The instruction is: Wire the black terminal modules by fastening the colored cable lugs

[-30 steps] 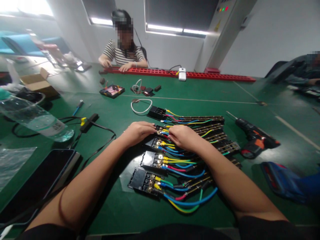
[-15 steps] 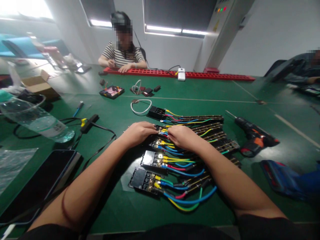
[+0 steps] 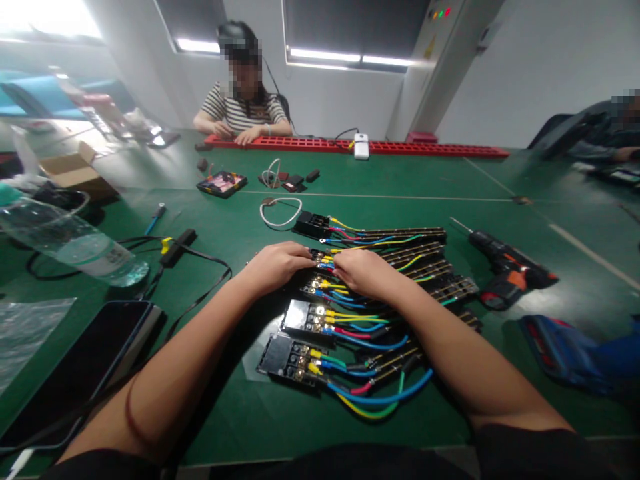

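Several black terminal blocks with coloured wires lie in a row on the green table. My left hand (image 3: 281, 268) is closed around the left end of one terminal block (image 3: 320, 255), second from the far end. My right hand (image 3: 364, 272) is curled at the block's wire side, its fingertips pinched beside the yellow and blue wire lugs; what sits between them is hidden. Closer to me are a block with a shiny top (image 3: 299, 315) and the nearest block (image 3: 280, 357), both wired in yellow, blue and red. The farthest block (image 3: 313, 224) has loose ring lugs at its edge.
To the right lie a cordless drill (image 3: 505, 267) and a blue tool (image 3: 565, 357). On the left are a phone (image 3: 75, 373), a water bottle (image 3: 80, 243) and a black cable (image 3: 210, 259). Across the table a person sits behind a long red rail (image 3: 415, 149).
Both hands stay at the same terminal block, with barely any finger movement. The whole view has shifted very slightly.
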Demonstrator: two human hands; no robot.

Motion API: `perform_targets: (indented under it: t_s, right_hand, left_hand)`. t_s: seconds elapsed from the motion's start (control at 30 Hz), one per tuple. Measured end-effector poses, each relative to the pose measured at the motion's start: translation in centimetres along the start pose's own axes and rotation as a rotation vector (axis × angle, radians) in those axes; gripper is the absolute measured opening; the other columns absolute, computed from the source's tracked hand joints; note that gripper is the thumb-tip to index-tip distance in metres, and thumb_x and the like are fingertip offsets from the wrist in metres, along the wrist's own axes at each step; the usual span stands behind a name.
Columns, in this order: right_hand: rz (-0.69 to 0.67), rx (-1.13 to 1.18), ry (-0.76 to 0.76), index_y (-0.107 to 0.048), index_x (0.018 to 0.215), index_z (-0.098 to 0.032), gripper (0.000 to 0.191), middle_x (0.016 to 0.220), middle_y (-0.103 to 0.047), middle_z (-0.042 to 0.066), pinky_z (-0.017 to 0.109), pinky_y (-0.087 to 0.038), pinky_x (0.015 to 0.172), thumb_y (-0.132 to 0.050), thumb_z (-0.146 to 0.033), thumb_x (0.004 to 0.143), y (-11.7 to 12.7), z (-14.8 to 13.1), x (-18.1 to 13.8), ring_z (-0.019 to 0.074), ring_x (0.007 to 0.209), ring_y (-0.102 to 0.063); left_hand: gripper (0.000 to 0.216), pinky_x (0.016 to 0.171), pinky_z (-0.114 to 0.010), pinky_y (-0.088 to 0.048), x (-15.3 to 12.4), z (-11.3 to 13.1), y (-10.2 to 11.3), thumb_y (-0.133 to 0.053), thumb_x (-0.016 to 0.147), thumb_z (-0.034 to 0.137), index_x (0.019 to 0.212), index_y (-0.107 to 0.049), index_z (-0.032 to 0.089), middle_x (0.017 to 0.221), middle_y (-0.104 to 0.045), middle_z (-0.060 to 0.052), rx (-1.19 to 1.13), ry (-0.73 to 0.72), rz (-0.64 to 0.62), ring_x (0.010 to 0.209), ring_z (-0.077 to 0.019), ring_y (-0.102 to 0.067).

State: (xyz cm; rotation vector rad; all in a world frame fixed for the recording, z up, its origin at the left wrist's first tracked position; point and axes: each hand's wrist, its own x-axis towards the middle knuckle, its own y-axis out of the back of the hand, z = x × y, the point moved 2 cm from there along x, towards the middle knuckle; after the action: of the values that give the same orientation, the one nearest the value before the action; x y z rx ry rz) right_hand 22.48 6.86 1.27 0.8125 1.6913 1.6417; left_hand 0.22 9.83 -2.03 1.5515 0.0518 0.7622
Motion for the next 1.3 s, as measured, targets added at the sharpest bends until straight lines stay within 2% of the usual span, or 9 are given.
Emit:
perform_targets:
  t_s: [0.83, 1.3]
  right_hand:
    - [0.008, -0.011, 0.01, -0.067, 0.103, -0.015, 0.025, 0.103, -0.074, 0.011, 0.029, -0.041, 0.07, -0.047, -0.029, 0.103, 0.04, 0.07, -0.23, 0.021, 0.087, -0.068]
    - [-0.007, 0.009, 0.022, -0.066, 0.104, -0.015, 0.021, 0.103, -0.073, 0.011, 0.028, -0.042, 0.073, -0.047, -0.026, 0.102, 0.03, -0.01, -0.36, 0.0199, 0.087, -0.067]
  left_hand:
    - [0.033, 0.089, -0.032, -0.055, 0.36, 0.65, 0.61, -0.047, 0.1, 0.016, 0.113, -0.076, 0.025, 0.114, -0.074, -0.005, 0.082, 0.022, -0.064, 0.101, -0.02, -0.068]
    - [0.031, 0.089, -0.033, -0.054, 0.73, 1.05, 0.88, -0.052, 0.094, 0.013, 0.112, -0.075, 0.023, 0.117, -0.071, -0.007, 0.083, 0.016, -0.1, 0.1, -0.0205, -0.066]
